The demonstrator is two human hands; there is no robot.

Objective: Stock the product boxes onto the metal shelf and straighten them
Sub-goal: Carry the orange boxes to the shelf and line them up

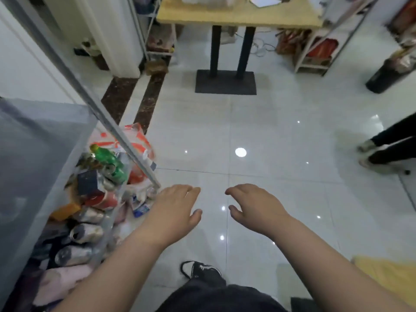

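The left hand (173,206) and right hand (254,203) are held out side by side over the floor (270,136). Their fingers (190,189) are loose, a bit bent, and hold nothing. I think they are ready to grab a box. Just left is the metal shelf (99,106), where a dark blue box (87,182) lies tilted in a messy pile. Far off stands a table (236,18).

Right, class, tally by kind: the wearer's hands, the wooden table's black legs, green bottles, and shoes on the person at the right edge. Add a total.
Hands: 2, left hand, right hand
Black table legs: 2
Green bottle: 1
Pale shoes: 2
Total: 7
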